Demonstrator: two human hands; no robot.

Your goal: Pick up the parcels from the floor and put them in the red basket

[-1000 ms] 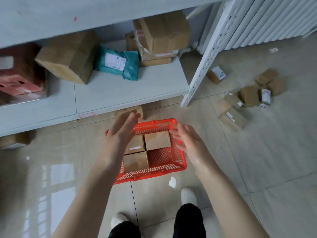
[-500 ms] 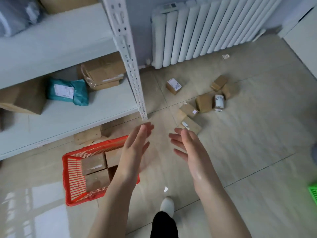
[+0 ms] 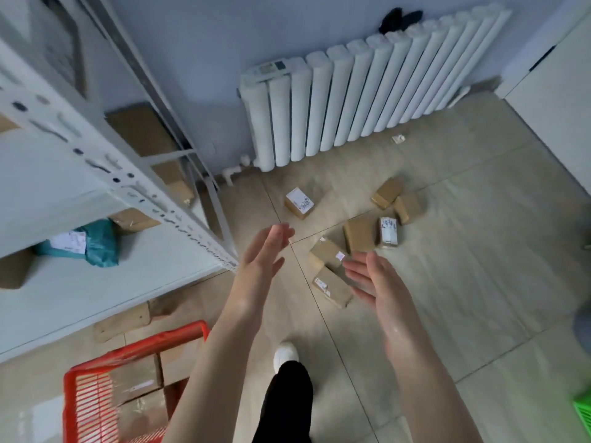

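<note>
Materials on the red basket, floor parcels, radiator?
Red basket: looks like moulded plastic, glossy, slotted walls.
Floor parcels: probably cardboard, matte brown, some with white labels.
Radiator: likely painted metal, smooth white columns.

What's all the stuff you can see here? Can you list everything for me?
Loose parcels: seven, brown, some white-labelled, scattered on the floor.
Red basket: one, red, bottom left.
Basket parcels: at least three, brown, inside the red basket.
Shelf rack: one, white, left side.
Bag parcel: one, teal, on the lower shelf.
Shelf boxes: several, brown, on the rack.
Radiator: one, white, against the back wall.
Green crate: one, green, only a corner shows, bottom right.
Shoe: one, white, below the arms.
Left hand: one, open and empty, raised over the floor.
Right hand: one, open and empty, above the nearest loose parcels.
</note>
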